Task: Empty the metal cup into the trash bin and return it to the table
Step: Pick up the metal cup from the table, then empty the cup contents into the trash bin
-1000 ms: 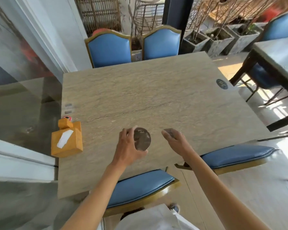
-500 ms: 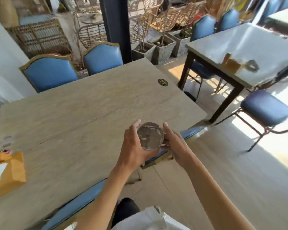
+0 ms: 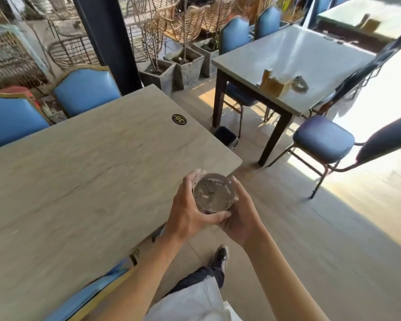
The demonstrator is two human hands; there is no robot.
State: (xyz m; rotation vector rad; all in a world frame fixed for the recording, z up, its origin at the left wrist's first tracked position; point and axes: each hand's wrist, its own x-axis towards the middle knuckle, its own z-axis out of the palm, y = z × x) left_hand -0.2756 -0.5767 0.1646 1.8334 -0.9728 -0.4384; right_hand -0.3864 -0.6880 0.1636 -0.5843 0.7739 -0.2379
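Note:
The metal cup (image 3: 213,195) is upright, seen from above, with grey scraps inside. My left hand (image 3: 190,212) wraps its left side and my right hand (image 3: 241,216) cups its right side and bottom. Both hold it just past the near right corner of the stone-topped table (image 3: 90,177), over the floor. A small dark bin (image 3: 225,136) stands on the floor beyond the table's right edge, beside the leg of the neighbouring table.
A second table (image 3: 294,59) with a wooden holder stands to the right, with blue chairs (image 3: 323,139) around it. Blue chairs (image 3: 86,93) line the far side of my table. Concrete planters (image 3: 188,66) and a dark pillar (image 3: 109,42) are behind. My foot (image 3: 220,256) is on the wooden floor.
My left hand lifted the cup off the table and my right hand joined it. My view swung right, away from the orange tissue box, and the cup moved past the table's corner.

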